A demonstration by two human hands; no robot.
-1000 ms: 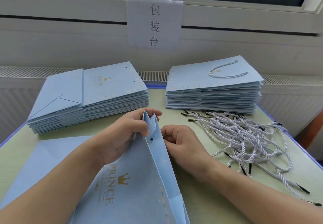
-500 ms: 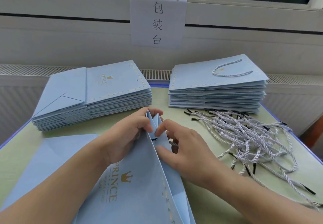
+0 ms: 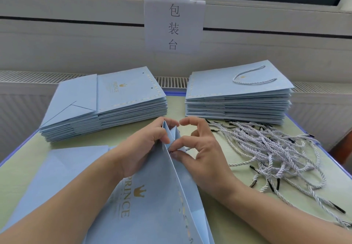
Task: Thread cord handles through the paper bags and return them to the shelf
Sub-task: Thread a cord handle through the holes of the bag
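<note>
Item: paper bag, mouth pinched by left hand; right hand pinching cord tip at the hole — best fed straight, panel steadied.

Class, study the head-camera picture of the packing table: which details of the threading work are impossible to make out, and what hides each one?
- Head view: the hole in the held paper bag is covered by the right hand pinching the black cord tip.
- The bag's inside: hidden by its front panel and the left hand.
- The bag's bottom: cut off by the lower frame edge.
- The small print under PRINCE: too blurred.
</note>
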